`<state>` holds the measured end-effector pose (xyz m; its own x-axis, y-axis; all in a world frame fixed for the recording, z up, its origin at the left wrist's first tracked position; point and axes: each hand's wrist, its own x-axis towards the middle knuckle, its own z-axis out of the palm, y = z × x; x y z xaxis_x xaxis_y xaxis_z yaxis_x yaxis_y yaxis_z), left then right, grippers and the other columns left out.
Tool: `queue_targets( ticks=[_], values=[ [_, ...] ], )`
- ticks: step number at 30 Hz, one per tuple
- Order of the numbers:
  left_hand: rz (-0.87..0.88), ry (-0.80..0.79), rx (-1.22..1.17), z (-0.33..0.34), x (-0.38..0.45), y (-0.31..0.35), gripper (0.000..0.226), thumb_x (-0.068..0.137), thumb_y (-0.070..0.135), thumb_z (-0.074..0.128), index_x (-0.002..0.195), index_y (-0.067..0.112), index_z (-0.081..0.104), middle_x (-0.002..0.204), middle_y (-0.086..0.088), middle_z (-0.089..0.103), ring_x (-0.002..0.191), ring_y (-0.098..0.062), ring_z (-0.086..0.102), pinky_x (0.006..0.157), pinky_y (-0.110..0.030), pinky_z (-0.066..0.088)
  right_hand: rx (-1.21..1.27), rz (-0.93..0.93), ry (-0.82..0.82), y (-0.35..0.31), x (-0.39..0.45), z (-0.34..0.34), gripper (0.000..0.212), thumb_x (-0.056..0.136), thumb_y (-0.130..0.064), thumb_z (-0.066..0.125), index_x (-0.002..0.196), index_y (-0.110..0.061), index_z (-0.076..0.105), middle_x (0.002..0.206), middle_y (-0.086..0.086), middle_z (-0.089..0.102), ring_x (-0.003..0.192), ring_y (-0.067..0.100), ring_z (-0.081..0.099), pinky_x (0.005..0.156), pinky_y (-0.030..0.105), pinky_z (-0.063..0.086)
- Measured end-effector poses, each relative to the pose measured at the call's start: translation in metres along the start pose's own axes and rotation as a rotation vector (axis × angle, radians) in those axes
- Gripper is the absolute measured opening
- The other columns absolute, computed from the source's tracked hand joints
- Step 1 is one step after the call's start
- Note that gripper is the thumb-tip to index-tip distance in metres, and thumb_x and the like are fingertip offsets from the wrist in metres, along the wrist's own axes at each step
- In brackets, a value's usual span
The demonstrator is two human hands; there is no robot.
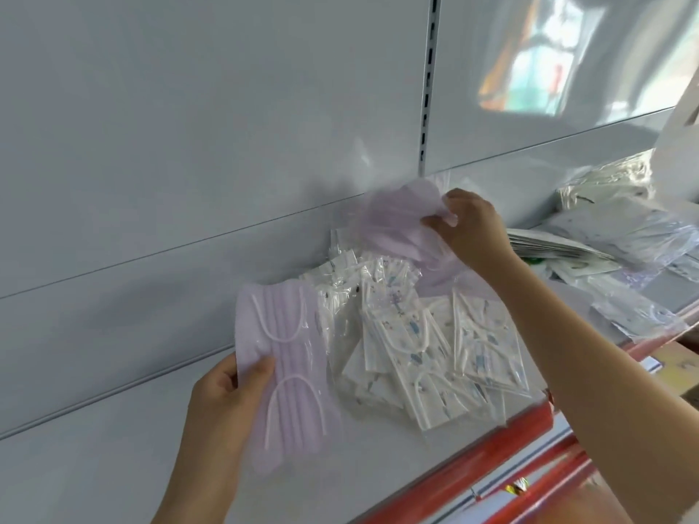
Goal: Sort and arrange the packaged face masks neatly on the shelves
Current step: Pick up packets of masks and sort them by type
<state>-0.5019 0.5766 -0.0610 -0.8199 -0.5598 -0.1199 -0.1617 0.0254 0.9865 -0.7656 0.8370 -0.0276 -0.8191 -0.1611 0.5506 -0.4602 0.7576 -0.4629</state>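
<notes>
packaged face masks cover the white shelf (378, 459), which runs under both hands and carries a red front edge (503, 436) on the near side of the right forearm. behind everything stands the pale back panel (189, 126), split by a slotted upright (429, 81) just above the right hand.

between the two hands lies the biggest heap, the printed white packs (427, 349), clear-wrapped, overlapping and fanned at several angles, resting on the shelf below the right hand and to the right of the left hand. beyond the right wrist, further along the shelf, sits a second mixed pile (620, 240) of flat packs and crinkled clear wrappers; what is in them is too blurred to tell.

the left hand (223, 406) grasps a lilac pack (283, 372) by its left edge, thumb over the front, holding it nearly upright and lifted off the shelf, its white ear loops showing through the film. the right hand (469, 228) pinches another lilac pack (397, 225) at its right end, raised above the far side of the printed heap; that pack is smeared by motion blur.
</notes>
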Motion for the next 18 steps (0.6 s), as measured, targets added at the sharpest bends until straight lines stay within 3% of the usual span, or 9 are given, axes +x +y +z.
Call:
queue_targets(
  ticks=[3, 5, 7, 10, 12, 14, 16, 18],
  values=[
    [0.052, 0.051, -0.028, 0.003, 0.005, 0.008, 0.018, 0.098, 0.025, 0.063, 0.085, 0.017, 0.073, 0.08, -0.006, 0.075, 0.073, -0.02, 0.065, 0.071, -0.035, 0.047, 0.173, 0.142, 0.143, -0.031, -0.003, -0.032, 0.043, 0.087, -0.036, 0.073, 0.074, 0.003, 0.059, 0.07, 0.011, 0.058, 0.067, 0.027, 0.052, 0.058, 0.03, 0.029],
    [0.083, 0.052, -0.061, 0.007, 0.006, 0.014, 0.016, 0.101, 0.018, 0.056, 0.093, 0.017, 0.07, 0.071, 0.009, 0.071, 0.068, -0.01, 0.064, 0.066, -0.031, 0.046, 0.418, 0.239, 0.14, -0.056, -0.012, -0.054, 0.043, 0.082, -0.039, 0.078, 0.081, 0.003, 0.067, 0.073, 0.017, 0.066, 0.066, 0.022, 0.057, 0.06, 0.03, 0.044],
    [0.106, 0.017, -0.12, 0.014, 0.008, 0.023, 0.019, 0.102, 0.01, 0.049, 0.098, 0.017, 0.066, 0.071, 0.017, 0.069, 0.068, -0.007, 0.063, 0.065, -0.027, 0.045, 0.643, 0.318, 0.041, -0.084, -0.029, -0.067, 0.035, 0.079, -0.037, 0.081, 0.091, -0.004, 0.073, 0.084, 0.014, 0.074, 0.074, 0.019, 0.068, 0.071, 0.036, 0.056],
    [0.037, -0.105, -0.352, 0.026, 0.009, 0.037, 0.025, 0.106, 0.014, 0.045, 0.117, 0.021, 0.066, 0.102, 0.008, 0.076, 0.087, -0.008, 0.072, 0.071, -0.024, 0.051, 0.845, 0.416, -0.133, -0.118, -0.064, -0.06, 0.024, 0.084, -0.022, 0.078, 0.101, -0.005, 0.074, 0.093, 0.013, 0.077, 0.085, 0.026, 0.074, 0.085, 0.046, 0.06],
    [-0.076, -0.299, -0.551, 0.03, 0.007, 0.043, 0.032, 0.107, 0.034, 0.042, 0.129, 0.025, 0.063, 0.121, -0.001, 0.074, 0.104, -0.012, 0.073, 0.085, -0.032, 0.055, 0.851, 0.492, -0.227, -0.132, -0.088, -0.043, 0.018, 0.087, -0.016, 0.074, 0.098, -0.003, 0.075, 0.095, 0.018, 0.076, 0.089, 0.034, 0.074, 0.087, 0.053, 0.058],
    [-0.17, -0.448, -0.596, 0.028, 0.003, 0.043, 0.044, 0.104, 0.045, 0.04, 0.135, 0.023, 0.062, 0.127, -0.005, 0.072, 0.115, -0.021, 0.07, 0.097, -0.04, 0.055, 0.814, 0.567, -0.321, -0.141, -0.107, -0.028, 0.015, 0.09, -0.016, 0.071, 0.097, -0.003, 0.075, 0.096, 0.02, 0.075, 0.092, 0.037, 0.073, 0.087, 0.053, 0.058],
    [-0.168, -0.458, -0.529, 0.025, 0.007, 0.032, 0.036, 0.103, 0.029, 0.05, 0.134, 0.015, 0.062, 0.122, -0.009, 0.074, 0.112, -0.027, 0.071, 0.097, -0.043, 0.055, 0.798, 0.6, -0.358, -0.142, -0.118, -0.018, 0.014, 0.091, -0.014, 0.069, 0.097, -0.003, 0.075, 0.096, 0.019, 0.075, 0.091, 0.036, 0.073, 0.086, 0.05, 0.059],
    [-0.168, -0.351, -0.452, 0.02, 0.011, 0.021, 0.031, 0.097, 0.012, 0.06, 0.128, 0.009, 0.065, 0.113, -0.012, 0.077, 0.102, -0.03, 0.075, 0.086, -0.041, 0.058, 0.821, 0.624, -0.318, -0.14, -0.126, -0.015, 0.012, 0.09, -0.013, 0.07, 0.097, -0.005, 0.075, 0.092, 0.016, 0.076, 0.087, 0.032, 0.074, 0.081, 0.047, 0.06]
  ],
)
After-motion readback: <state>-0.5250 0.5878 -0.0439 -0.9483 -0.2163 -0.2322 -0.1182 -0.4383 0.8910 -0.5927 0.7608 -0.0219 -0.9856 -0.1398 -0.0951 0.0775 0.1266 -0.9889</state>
